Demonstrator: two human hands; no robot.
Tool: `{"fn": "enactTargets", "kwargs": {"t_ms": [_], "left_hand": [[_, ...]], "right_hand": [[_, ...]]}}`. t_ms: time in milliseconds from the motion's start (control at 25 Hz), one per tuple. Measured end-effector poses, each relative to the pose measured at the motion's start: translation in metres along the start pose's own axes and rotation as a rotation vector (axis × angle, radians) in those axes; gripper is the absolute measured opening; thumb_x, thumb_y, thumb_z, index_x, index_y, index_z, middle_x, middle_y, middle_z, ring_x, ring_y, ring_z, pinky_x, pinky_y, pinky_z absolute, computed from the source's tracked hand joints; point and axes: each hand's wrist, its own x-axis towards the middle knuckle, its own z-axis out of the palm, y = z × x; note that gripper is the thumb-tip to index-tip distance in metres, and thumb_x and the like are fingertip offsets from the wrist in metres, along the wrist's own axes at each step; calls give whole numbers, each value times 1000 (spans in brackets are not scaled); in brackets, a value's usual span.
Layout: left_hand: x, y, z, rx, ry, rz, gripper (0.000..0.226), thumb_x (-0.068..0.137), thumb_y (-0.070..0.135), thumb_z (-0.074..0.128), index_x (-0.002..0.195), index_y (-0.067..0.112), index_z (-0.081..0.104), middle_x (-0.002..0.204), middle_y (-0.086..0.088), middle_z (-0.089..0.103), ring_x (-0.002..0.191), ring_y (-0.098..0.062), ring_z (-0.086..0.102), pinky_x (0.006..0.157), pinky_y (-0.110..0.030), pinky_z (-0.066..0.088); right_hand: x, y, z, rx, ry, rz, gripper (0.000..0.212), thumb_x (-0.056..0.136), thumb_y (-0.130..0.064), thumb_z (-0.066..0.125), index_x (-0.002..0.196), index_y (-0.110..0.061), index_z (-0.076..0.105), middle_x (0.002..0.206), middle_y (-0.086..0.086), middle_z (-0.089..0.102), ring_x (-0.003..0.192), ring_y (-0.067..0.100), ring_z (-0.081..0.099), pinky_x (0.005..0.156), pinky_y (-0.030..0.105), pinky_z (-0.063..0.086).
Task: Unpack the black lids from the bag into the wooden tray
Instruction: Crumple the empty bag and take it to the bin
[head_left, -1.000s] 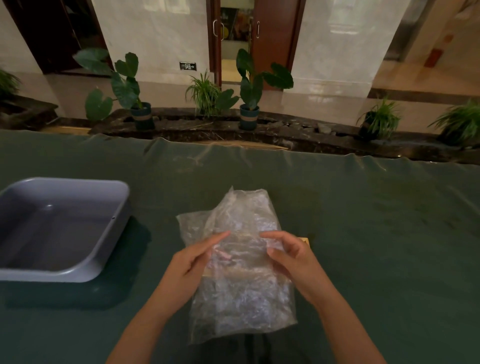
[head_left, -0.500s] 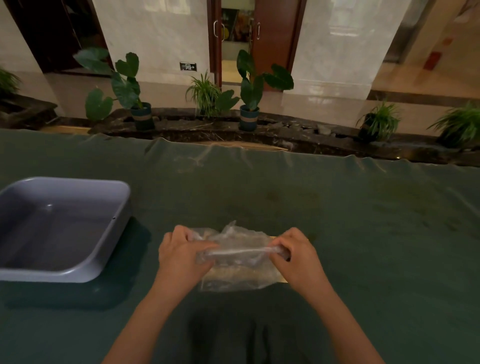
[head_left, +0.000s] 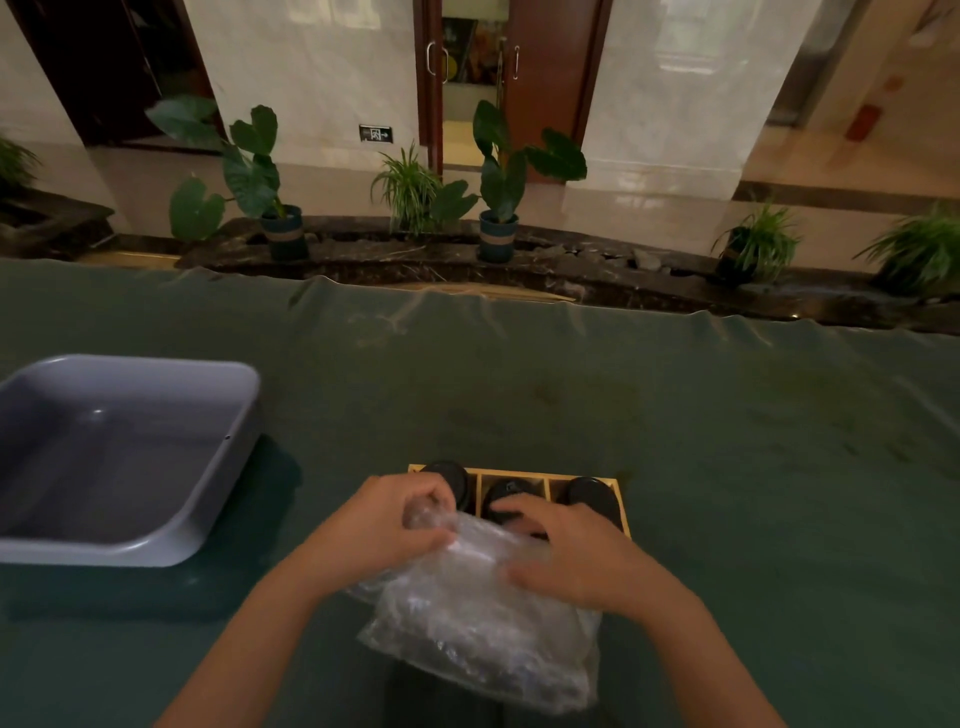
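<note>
A wooden tray (head_left: 621, 501) with three compartments lies on the green cloth in front of me. One black lid sits in each: left lid (head_left: 451, 478), middle lid (head_left: 506, 498), right lid (head_left: 592, 498). A crumpled clear plastic bag (head_left: 483, 623) lies across the tray's near side and hangs toward me. My left hand (head_left: 387, 525) pinches the bag's upper left corner. My right hand (head_left: 566, 551) rests on the bag, its fingertips over the middle lid. The near part of the tray is hidden.
A grey plastic tub (head_left: 111, 457) stands at the left on the green tablecloth (head_left: 727, 441). Beyond the table's far edge are potted plants (head_left: 498, 176) along a dark stone border.
The bag, held up over the tray a second ago, has been pulled down toward me. The tray's far half and three black lids have come into view.
</note>
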Motion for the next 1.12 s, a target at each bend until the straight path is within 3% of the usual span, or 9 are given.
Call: {"fn": "enactTargets", "kwargs": {"t_ms": [80,200,320,440,520,720,840,1000,1120], "left_hand": [[4,5,0,-83,72,-1,47,72,30,76,108,50,53,117,23,59,105,10,52,96,-27,45],[0,13,10,-236,373,-212,115,45,65,77,135,61,3,155,15,6,140,-5,12,113,-42,21],[-11,6,42,-550,362,-352,135,39,56,85,135,58,-10,151,11,23,130,-7,39,99,-43,45],[-14,-2,58,-1220,240,-330,114,50,34,88,139,49,17,133,-3,53,104,-21,66,79,-45,57],[-15,-10,60,-1314,300,-320,103,55,25,85,135,50,24,126,-8,57,98,-28,68,74,-49,57],[-24,-12,52,-634,455,24,45,88,2,52,95,43,37,63,3,61,51,-9,54,50,-19,46],[-30,-7,46,-403,394,151,32,92,16,42,72,41,42,64,19,50,54,1,43,52,-10,36],[-31,-7,46,-408,335,175,30,91,20,46,66,34,37,66,17,46,58,2,38,54,-11,34],[-33,-10,42,-528,186,179,19,89,24,52,71,29,55,112,22,59,100,8,54,76,-13,47]], "right_hand": [[5,-10,5,109,57,-63,30,74,-30,61,102,-38,57,90,-10,69,79,5,63,71,28,51],[7,-11,14,294,306,48,25,77,-19,63,95,-36,59,85,-13,68,75,6,64,71,29,55],[7,-9,21,602,427,105,43,76,-14,66,101,-47,53,74,-6,73,65,8,68,68,33,59],[5,-8,27,806,395,22,75,82,-9,61,130,-55,26,77,3,74,71,15,69,73,24,57],[5,-8,31,911,401,-15,77,84,-4,56,128,-58,24,92,8,72,86,19,69,81,29,56],[8,-13,43,934,480,39,44,86,6,45,92,-36,55,107,4,61,103,25,59,87,42,52],[7,-15,40,994,420,49,38,87,4,42,87,-26,64,100,-6,65,95,14,60,75,23,51],[8,-12,32,987,400,54,43,87,3,42,90,-33,66,111,-6,63,102,15,60,80,28,52],[10,-12,32,954,415,62,43,90,2,41,86,-33,66,112,2,63,105,21,59,83,34,53]]}}
